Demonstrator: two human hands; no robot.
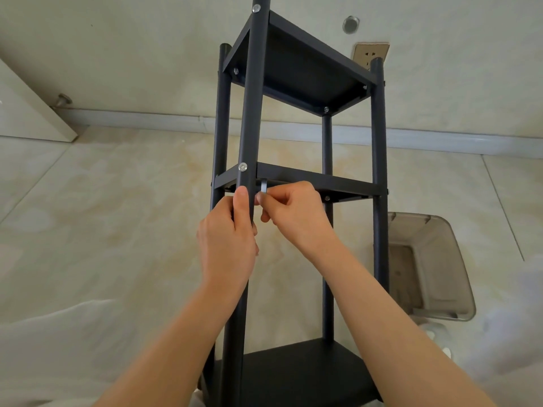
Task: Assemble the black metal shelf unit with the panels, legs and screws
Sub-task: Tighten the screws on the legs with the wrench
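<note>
The black metal shelf unit (379, 160) lies tipped on the floor, its legs running away from me, with three panels fixed between them. My left hand (229, 239) grips the nearest leg (252, 92) just below the middle panel (317, 179). A silver screw head (242, 166) shows on that leg at the panel's height. My right hand (293, 212) pinches a small silver hex key (264, 185), which pokes up under the middle panel's corner beside the leg. More screw heads show at the far panel's (296, 66) corners.
A translucent grey plastic bin (461, 292) stands on the tiled floor to the right of the shelf. A wall socket (370, 55) sits behind the far panel. A white door (26, 113) and its stopper are at the left. White cloth lies near my arms.
</note>
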